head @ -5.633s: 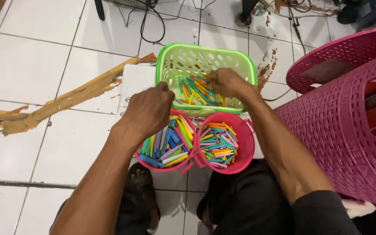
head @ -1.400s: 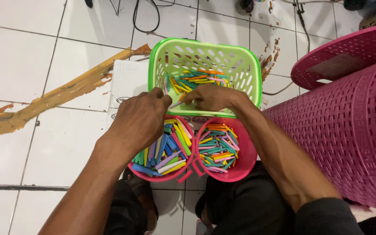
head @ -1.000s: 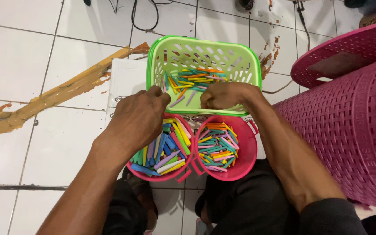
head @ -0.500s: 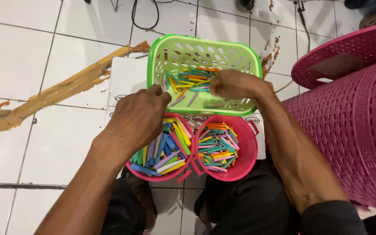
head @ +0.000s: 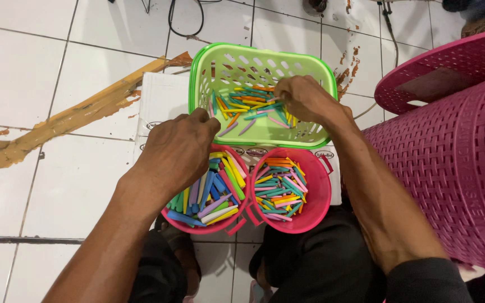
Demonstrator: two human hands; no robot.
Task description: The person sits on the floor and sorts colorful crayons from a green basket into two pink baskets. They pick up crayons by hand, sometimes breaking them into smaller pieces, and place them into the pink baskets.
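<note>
On the tiled floor in front of you stand one green basket (head: 262, 84) and, nearer, two pink bowls: left bowl (head: 211, 191), right bowl (head: 291, 189), all holding coloured sticks (head: 248, 104). Your right hand (head: 304, 98) reaches into the basket, fingers pinched among the sticks. Your left hand (head: 178, 148) hovers curled over the left bowl; whether its grip holds anything, you cannot tell.

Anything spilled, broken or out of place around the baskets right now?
No sticks spilled. A brown smear streaks the white floor tiles left of the green basket, with rusty flecks to its right, like dried spillage.
</note>
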